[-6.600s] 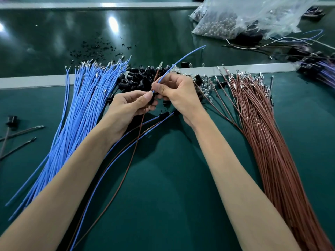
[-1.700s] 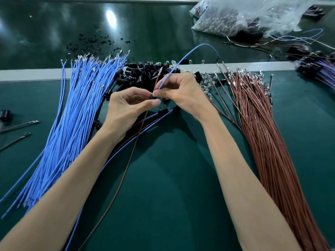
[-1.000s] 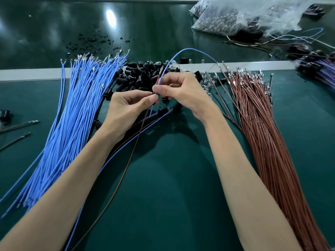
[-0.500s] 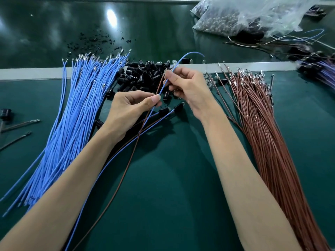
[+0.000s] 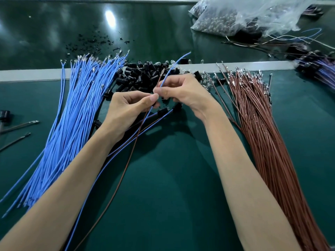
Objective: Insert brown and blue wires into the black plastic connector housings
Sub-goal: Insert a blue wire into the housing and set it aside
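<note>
While hovering over the middle of the green surface (image 5: 172, 178), just short of the heap of black connector housings (image 5: 143, 77), meets fingertip to fingertip with both hands. Pinches a blue wire (image 5: 174, 65) between thumb and curled fingers of the right hand (image 5: 184, 91), with the free end arcing up toward the far edge. Curls the left hand (image 5: 126, 105) closed too, thumb pressed to forefinger on a brown wire (image 5: 130, 151), its metal-tipped end poking up beside the blue one. Seems to clamp a small black piece under that thumb; cannot tell whether a housing. Trails both wires back between the forearms toward the near edge, crossing a wide wedge of green. Hemmed on the left by a blue bundle (image 5: 72, 124), fanned from the metal strip (image 5: 27, 75) down to the near-left corner, close along the left forearm. Hemmed on the right by a brown bundle (image 5: 262, 133), running to the near-right corner, with only a narrow gap of green beside the right forearm and stray strands touching the wrist. Behind the heap, bounded by the metal strip from side to side. Beyond it, a glossy dark stretch with black crumbs (image 5: 90, 44) and, at the far-right corner, a plastic bag (image 5: 244, 15). Near the left edge, well apart from the hands, two dark rods (image 5: 20, 124).
</note>
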A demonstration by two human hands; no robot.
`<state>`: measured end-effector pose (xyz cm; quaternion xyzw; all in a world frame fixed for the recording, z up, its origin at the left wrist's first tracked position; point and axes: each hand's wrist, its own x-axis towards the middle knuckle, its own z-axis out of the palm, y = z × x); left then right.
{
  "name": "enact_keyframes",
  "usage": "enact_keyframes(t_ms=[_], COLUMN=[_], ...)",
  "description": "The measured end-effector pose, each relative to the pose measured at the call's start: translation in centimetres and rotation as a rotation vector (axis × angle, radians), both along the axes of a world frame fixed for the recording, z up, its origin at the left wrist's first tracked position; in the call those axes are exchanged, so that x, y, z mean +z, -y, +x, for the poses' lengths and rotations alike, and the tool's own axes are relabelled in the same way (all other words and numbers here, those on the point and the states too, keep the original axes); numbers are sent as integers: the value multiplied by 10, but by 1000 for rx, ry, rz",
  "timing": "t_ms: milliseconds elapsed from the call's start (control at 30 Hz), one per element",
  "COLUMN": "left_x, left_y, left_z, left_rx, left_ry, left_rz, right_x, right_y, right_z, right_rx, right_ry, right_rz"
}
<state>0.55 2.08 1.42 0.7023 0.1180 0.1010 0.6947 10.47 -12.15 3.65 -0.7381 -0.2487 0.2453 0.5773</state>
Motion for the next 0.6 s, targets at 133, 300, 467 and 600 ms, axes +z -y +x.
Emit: enact_keyframes(t_ms=[133, 300, 467, 600], left_x=[0, -1, 3, 10], left_y=[0, 0, -1, -4], left_z=[1, 0, 0, 1], left_rx=[9, -24, -24, -18], left_ry=[-15, -7, -49, -70], left_rz=[-3, 6, 38, 246], right_x=[4, 2, 4, 3], right_y=[-1, 0, 2, 3], right_z=[6, -1, 4, 5], right_rx=[-226, 20, -126, -76], right_ry=[-148, 10, -91, -47], right_rz=[178, -36, 113, 127])
